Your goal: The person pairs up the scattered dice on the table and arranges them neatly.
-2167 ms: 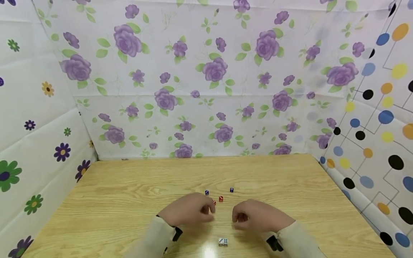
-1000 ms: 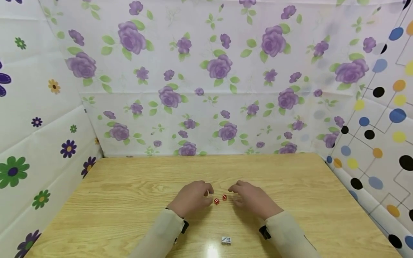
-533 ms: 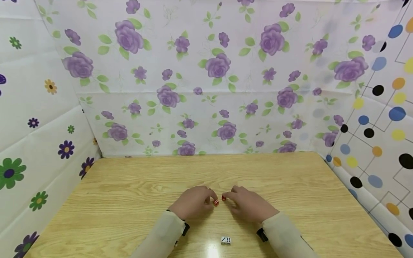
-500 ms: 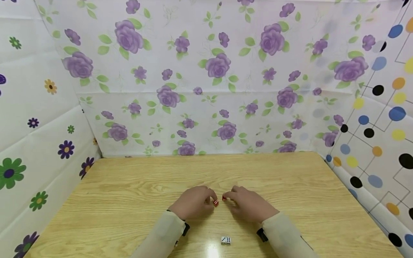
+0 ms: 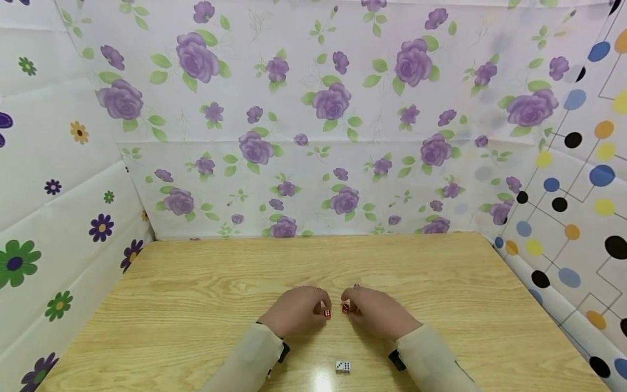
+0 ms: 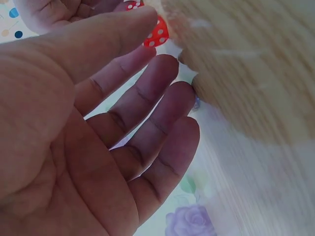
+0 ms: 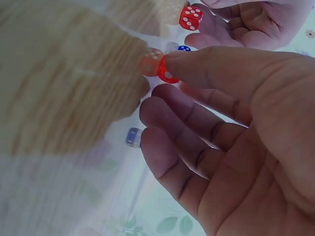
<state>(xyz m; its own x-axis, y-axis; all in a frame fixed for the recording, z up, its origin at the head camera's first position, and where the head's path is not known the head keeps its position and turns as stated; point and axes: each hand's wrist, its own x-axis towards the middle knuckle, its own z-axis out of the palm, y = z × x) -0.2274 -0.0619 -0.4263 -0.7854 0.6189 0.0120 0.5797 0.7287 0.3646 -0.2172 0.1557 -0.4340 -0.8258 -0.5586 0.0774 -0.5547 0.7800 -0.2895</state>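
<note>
My left hand (image 5: 297, 311) pinches a red die (image 5: 327, 314) with white pips between thumb and index finger. Facing it across a narrow gap, my right hand (image 5: 382, 311) pinches a second red die (image 5: 345, 308) the same way. In the left wrist view, the thumb covers part of its red die (image 6: 158, 33), and the other fingers are loosely bent. The right wrist view shows a red die (image 7: 169, 73) at the right thumb tip and the other red die (image 7: 191, 17) at the left fingertips. Both dice are close to the tabletop.
Two white dice (image 5: 343, 367) sit side by side nearer the front of the wooden table (image 5: 206, 283). A blue die (image 7: 184, 48) lies beyond the left hand, and another beyond the right hand, mostly hidden. Patterned cloth walls (image 5: 294, 109) enclose the table's back and sides.
Both hands first moved forward to the dice. Since half a second ago, thumbs and index fingers have closed on the two red dice, which have shifted slightly toward the person.
</note>
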